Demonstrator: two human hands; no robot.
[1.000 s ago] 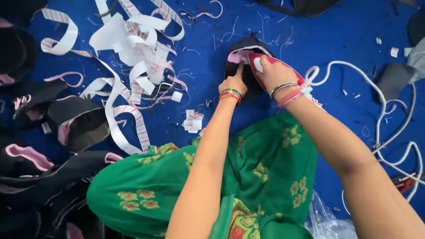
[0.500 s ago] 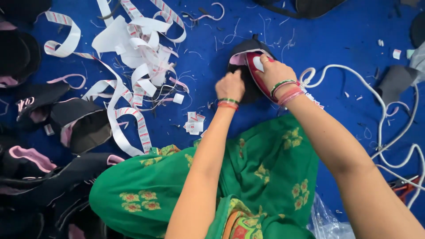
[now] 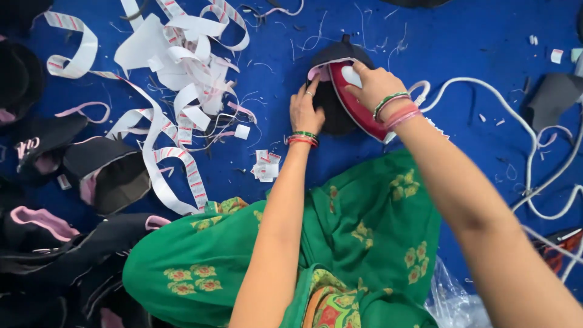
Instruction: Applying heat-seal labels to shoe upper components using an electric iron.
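Observation:
My right hand (image 3: pixel 375 85) grips the handle of a red and white clothes iron (image 3: pixel 355 104), pressed onto a black fabric piece with pink trim (image 3: pixel 331 61) on the blue mat. My left hand (image 3: pixel 305 108) lies flat on that black piece at its left edge, fingers together, holding it down beside the iron. Both wrists wear bangles. My green patterned garment (image 3: pixel 340 243) fills the lower middle of the view.
A tangle of white printed label tape (image 3: pixel 182 67) covers the mat at upper left. Black and pink fabric pieces (image 3: pixel 67 231) are piled at the left. A small stack of cut labels (image 3: pixel 265 165) lies near my left forearm. The iron's white cord (image 3: pixel 534 176) loops at the right.
My left hand has shifted along the left edge of the black piece. The iron has moved slightly over the fabric under my right hand.

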